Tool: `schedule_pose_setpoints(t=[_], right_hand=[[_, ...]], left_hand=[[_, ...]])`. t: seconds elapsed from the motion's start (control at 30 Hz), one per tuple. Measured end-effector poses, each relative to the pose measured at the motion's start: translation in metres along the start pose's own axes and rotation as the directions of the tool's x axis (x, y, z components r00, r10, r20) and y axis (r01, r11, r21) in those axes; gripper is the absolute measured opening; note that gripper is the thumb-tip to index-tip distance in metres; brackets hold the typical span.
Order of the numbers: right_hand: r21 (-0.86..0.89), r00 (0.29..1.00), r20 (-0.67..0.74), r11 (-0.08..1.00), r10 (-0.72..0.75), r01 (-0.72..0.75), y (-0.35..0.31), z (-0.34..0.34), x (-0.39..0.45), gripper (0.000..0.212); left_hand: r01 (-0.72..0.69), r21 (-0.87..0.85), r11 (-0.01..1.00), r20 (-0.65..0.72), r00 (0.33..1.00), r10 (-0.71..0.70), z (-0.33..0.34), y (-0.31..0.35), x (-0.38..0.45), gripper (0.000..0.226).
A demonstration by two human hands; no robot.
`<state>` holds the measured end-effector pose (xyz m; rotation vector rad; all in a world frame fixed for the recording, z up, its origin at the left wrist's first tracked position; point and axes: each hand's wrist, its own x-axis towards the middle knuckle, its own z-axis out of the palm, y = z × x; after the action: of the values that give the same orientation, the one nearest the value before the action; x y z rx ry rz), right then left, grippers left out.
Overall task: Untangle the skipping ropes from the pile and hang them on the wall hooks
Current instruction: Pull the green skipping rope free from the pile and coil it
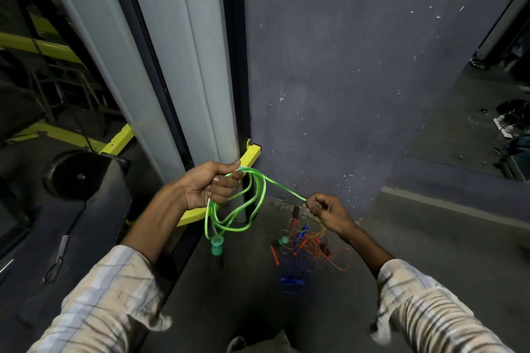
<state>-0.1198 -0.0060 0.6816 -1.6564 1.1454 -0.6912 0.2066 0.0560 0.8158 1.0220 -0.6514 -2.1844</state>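
Note:
My left hand (210, 182) grips several coiled loops of a bright green skipping rope (252, 203), which hang below it with a teal handle (217, 246) dangling at the bottom. One strand of the green rope runs taut to my right hand (325, 209), whose fingers pinch it. Under my right hand a tangled pile of orange, blue and green ropes (307, 246) lies on the floor, with a blue handle (291, 281) at its near edge. No wall hooks are in view.
A dark blue-grey wall (344, 66) stands straight ahead, with a white pillar (186, 66) to its left. A yellow metal frame (198, 213) runs behind the rope. A black weight plate (81, 176) and dark equipment sit at left; clutter (510, 123) lies at right.

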Motion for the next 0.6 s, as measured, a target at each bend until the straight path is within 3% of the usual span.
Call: schedule_pose_setpoints(t=[0.27,0.43,0.6], right_hand=[[-0.113,0.993,-0.053,0.987,0.109,-0.114,0.062,-0.015,-0.014,0.031],[-0.161,0.972,-0.172,0.969,0.16,-0.188,0.077,-0.021,-0.027,0.024],[-0.469,1.0,0.021,0.883,0.009,0.001,0.004,0.004,-0.036,0.028]], left_hand=[[-0.15,-0.063,0.987,-0.046,0.988,0.147,-0.014,0.02,-0.023,0.033],[-0.28,-0.049,0.959,-0.141,0.952,0.27,-0.012,0.021,-0.016,0.034],[-0.388,0.206,0.898,-0.369,0.819,0.439,0.009,0.011,0.017,0.032]])
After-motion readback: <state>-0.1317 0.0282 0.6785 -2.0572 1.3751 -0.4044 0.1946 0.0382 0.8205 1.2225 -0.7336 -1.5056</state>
